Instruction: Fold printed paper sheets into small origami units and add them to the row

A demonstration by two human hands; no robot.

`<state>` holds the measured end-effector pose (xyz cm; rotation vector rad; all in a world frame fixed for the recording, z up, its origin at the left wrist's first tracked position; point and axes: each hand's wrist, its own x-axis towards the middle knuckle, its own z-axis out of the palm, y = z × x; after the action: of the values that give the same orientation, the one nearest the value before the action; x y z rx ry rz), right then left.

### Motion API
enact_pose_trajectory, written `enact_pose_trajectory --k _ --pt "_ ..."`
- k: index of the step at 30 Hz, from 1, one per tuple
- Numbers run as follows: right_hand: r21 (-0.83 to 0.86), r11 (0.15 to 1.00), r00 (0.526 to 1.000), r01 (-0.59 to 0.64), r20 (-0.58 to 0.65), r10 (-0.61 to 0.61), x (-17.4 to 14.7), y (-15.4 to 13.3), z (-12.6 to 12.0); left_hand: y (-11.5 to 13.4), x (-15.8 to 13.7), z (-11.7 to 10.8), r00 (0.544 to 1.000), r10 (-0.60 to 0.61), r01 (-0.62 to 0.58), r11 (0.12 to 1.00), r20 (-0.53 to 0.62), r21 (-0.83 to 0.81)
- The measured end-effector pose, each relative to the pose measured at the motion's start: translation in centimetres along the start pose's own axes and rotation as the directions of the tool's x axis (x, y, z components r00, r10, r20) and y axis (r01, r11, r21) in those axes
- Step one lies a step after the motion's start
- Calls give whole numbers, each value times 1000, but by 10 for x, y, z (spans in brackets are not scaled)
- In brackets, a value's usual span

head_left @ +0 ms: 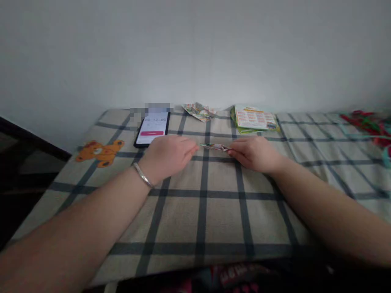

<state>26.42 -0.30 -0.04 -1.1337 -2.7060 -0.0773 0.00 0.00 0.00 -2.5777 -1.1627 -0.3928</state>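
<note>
- In the head view, looking down on a counter point(226, 221) under a pale cloth with dark checks, its far edge set against a plain wall point(201, 53).
- Pinching the right end of a small folded paper point(215, 147) in the right grip point(255, 154), thumb and fingers pressed together.
- Reaching to the paper's left end with the left grip point(169, 156), fingers bunched; too blurred to tell whether pinching it or only meeting it.
- Holding the paper between both, nearer the counter's far edge than its near edge.
- Wearing a silver bracelet point(142, 175) on the left wrist.
- Just beyond the left grip, toward the far left corner, lying face up: a phone point(152, 128), with blurred digits and a pinkish-red bar on screen.
- Close to the left edge: an orange bear figure point(99, 152), lying flat.
- Along the far edge, near the middle: a crumpled printed paper point(200, 112).
- Right of that, beyond the right grip: a stack of printed sheets point(255, 119), green at the borders.
- Far off to the right: a blurred red and green bundle point(371, 126).
</note>
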Motion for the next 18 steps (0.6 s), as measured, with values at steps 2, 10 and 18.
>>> enact_pose_trajectory --k 2,10,18 --pt "-10 1000 1000 12 4 -12 1 0 0 -3 -1 1 999 -42 41 998 -20 -50" --pt "-132 991 999 -8 46 15 4 -17 -2 -1 -4 2 998 35 -50 928 -47 -369" --pt "-225 972 998 -62 13 67 4 -28 -3 6 -3 2 992 80 -111 927 -102 -359"
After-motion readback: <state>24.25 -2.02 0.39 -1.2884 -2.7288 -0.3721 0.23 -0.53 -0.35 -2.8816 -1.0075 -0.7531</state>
